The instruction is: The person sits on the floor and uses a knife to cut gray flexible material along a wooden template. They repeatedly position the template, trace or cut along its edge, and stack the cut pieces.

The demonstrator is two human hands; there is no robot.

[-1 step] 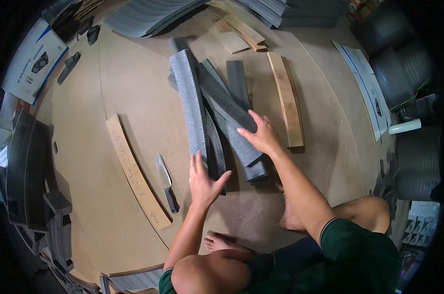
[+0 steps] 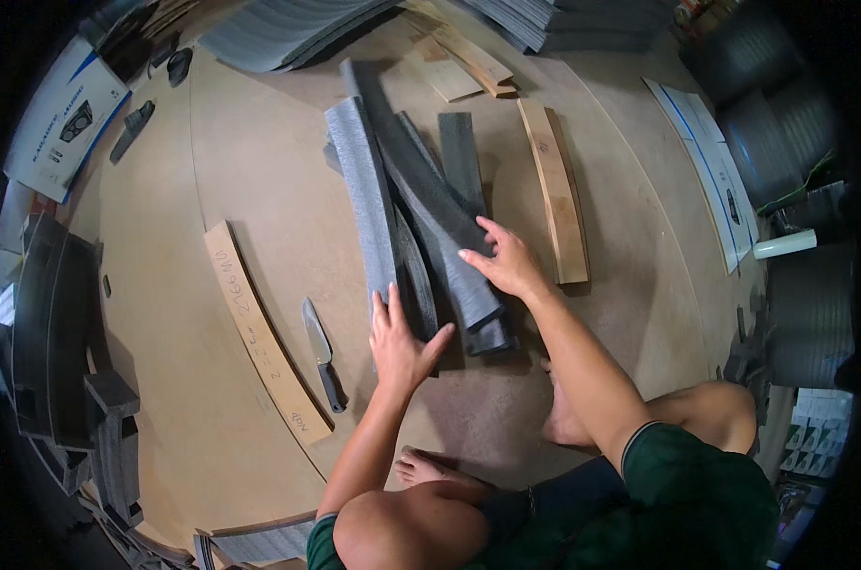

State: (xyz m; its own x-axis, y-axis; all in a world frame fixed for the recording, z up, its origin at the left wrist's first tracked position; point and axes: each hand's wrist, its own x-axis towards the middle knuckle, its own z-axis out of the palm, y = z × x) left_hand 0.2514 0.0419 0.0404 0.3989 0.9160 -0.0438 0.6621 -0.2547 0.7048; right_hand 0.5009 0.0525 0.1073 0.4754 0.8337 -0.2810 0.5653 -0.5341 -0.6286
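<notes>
A pile of long grey foam strips (image 2: 459, 157) lies on the floor in front of me. My left hand (image 2: 402, 347) rests with fingers spread on the lower part of a light grey strip (image 2: 359, 171) at the pile's left. My right hand (image 2: 502, 261) grips a dark grey strip (image 2: 407, 152) lying diagonally across the others, thumb and fingers on its near end. A knife with a black handle (image 2: 331, 385) lies left of my left hand, beside a curved wooden board (image 2: 255, 313) with handwriting. Another wooden board (image 2: 554, 190) lies right of the pile.
Stacked foam sheets (image 2: 297, 28) and loose boards (image 2: 459, 71) lie beyond the pile. Dark foam pieces (image 2: 55, 332) line the left, near a white box (image 2: 65, 123) and sandals (image 2: 131, 133). Flattened white cardboard (image 2: 697, 171) and dark rolls (image 2: 811, 313) are at the right.
The far end of the diagonal dark strip has shifted up and right. My left hand has moved slightly up, and the light strip has shifted slightly left.
</notes>
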